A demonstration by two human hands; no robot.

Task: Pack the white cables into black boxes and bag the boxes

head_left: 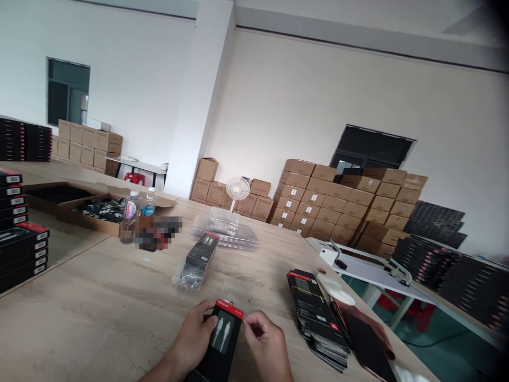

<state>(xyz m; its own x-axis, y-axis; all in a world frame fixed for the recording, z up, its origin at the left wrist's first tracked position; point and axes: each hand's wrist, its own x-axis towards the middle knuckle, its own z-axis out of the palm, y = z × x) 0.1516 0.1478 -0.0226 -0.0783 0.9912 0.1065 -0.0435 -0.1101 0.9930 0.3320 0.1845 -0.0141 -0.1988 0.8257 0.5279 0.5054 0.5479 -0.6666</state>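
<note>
- cable box (225,329) is black with a red band up top, white plugs pictured on the front
- desk (95,318) under the cable box: light tan wood look, kinda streaky grain
- bagged box (201,252) behind the cable box, pretty much same black/red/white combo
- packaging stack (316,310) right of the cable box is mostly black with some red patches
- box pile (22,260) way left of the cable box: black, white labels, bit of red
- fan (237,189) far behind the cable box, basically all white
</note>
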